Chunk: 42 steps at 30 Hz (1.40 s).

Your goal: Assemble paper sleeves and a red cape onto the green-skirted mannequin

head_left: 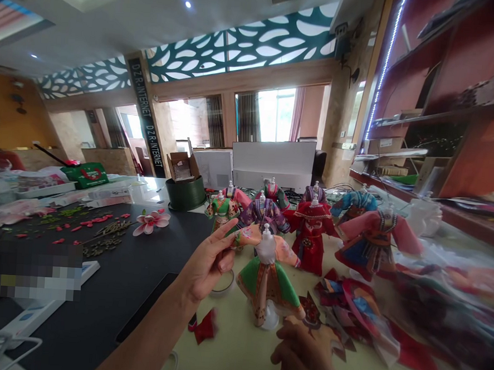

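Observation:
A small headless doll form [267,247] stands upright on a clear base in front of me. It wears a doll dress [280,282] with peach floral sleeves and a green skirt with a tan front panel. My left hand [215,258] is closed, thumb and fingers pinching the end of the dress's left-hand sleeve. Low at the skirt's right side is my right hand [304,350], blurred, its fingers bent; whether it grips anything is unclear. Just beyond it lies a patterned tan cloth piece [325,332]. A red fabric scrap [206,326] lies left of the base.
Several dressed doll forms stand behind, among them a red dress [311,233] and a pink-sleeved dress [377,243]. Folded garments [360,306] and plastic bags crowd the right. Leftward are a pink flower [152,222], a green round box [184,192] and a power strip [42,306].

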Available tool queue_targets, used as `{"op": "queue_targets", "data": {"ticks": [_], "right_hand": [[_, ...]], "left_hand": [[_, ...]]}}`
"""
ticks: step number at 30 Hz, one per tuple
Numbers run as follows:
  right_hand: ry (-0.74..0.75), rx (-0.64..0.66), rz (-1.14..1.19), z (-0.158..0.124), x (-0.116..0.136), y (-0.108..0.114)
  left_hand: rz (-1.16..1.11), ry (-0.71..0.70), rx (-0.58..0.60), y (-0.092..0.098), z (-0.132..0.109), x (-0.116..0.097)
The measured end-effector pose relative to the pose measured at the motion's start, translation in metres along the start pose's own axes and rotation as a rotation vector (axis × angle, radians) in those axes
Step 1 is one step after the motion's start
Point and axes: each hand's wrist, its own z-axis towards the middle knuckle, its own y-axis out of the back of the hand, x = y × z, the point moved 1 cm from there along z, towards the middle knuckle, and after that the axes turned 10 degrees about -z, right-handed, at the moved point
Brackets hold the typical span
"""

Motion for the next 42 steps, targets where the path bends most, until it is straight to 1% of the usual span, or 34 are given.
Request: {"op": "queue_targets", "data": {"ticks": [7,16,35,42], "right_hand": [[-0.015,-0.032,-0.035,-0.001,0.005,-0.001],[-0.015,-0.022,-0.002,0.000,0.001,-0.001],[-0.017,-0.011,0.002,0.000,0.000,-0.002],[0.024,-0.070,-0.055,-0.001,0.004,0.002]], "left_hand": [[0.035,-0.012,-0.022,0.001,0.000,0.000],[0.043,0.012,-0.040,0.005,-0.002,0.004],[0.015,0.018,-0.107,0.003,-0.002,0.008],[0.024,0.017,-0.110,0.003,-0.003,0.011]]}}
